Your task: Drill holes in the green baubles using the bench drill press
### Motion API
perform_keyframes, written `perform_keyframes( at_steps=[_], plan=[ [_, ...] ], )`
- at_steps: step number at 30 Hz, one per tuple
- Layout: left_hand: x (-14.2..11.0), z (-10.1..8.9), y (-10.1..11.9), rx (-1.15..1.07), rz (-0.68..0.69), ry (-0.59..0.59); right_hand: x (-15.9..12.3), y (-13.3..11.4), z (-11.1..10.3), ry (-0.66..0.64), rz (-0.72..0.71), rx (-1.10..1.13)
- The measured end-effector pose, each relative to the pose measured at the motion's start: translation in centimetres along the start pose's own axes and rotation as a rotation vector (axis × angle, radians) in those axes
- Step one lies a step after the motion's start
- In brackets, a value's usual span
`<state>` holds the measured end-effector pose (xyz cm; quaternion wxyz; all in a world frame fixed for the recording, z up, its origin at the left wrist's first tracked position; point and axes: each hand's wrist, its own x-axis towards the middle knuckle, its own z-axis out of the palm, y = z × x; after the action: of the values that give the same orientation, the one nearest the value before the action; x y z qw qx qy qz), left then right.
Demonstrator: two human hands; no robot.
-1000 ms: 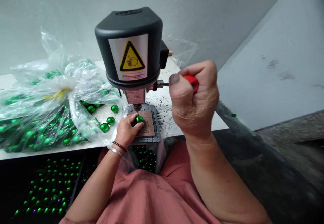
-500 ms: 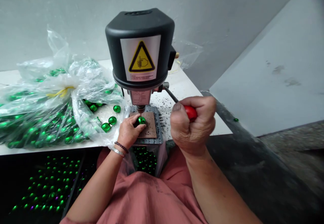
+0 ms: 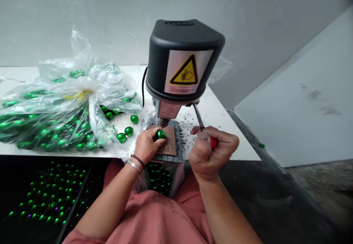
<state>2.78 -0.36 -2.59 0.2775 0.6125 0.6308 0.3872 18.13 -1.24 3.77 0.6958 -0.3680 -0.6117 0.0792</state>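
Observation:
A black drill press (image 3: 184, 45) with a yellow warning triangle stands on the white table. Thumb and fingers of my left hand (image 3: 147, 144) pinch a shiny green ball (image 3: 161, 134) against a brown board (image 3: 168, 146) on the press base. Directly above, the thin drill bit (image 3: 161, 128) meets the ball's top, as far as I can see. My right hand (image 3: 211, 150) is wrapped round the red knob (image 3: 213, 143) of the press's feed lever (image 3: 199, 117), to the right of the base. Part of the knob is hidden by my fingers.
Left of the press lies a clear plastic bag (image 3: 68, 119) full of green balls, tied with yellow string. Several loose balls (image 3: 128, 131) sit beside it. Dark shavings (image 3: 187, 124) litter the table (image 3: 220, 126). Below the edge, dark containers hold more balls (image 3: 49, 196). One ball (image 3: 261, 145) lies on the floor.
My right hand has pulled the lever downward and the drill bit has come down to the ball. My left hand still holds the ball. The view has shifted left.

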Motion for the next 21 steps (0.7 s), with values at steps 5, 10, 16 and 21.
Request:
perform_keyframes(
  at_steps=[5,10,16,21],
  plan=[
    [-0.2,0.0,0.0,0.032,0.016,-0.007,4.7,-2.3,0.3,0.201,-0.145,-0.231],
    [-1.7,-0.7,0.2,0.012,-0.033,0.022,9.2,-3.6,1.0,0.058,0.092,-0.216],
    [-4.7,-2.6,1.2,-0.050,0.025,-0.021,9.0,-3.0,1.3,0.060,0.047,-0.158],
    [-5.8,-3.7,1.2,-0.016,0.168,-0.105,8.8,-2.8,1.3,0.052,0.043,-0.158]
  ],
)
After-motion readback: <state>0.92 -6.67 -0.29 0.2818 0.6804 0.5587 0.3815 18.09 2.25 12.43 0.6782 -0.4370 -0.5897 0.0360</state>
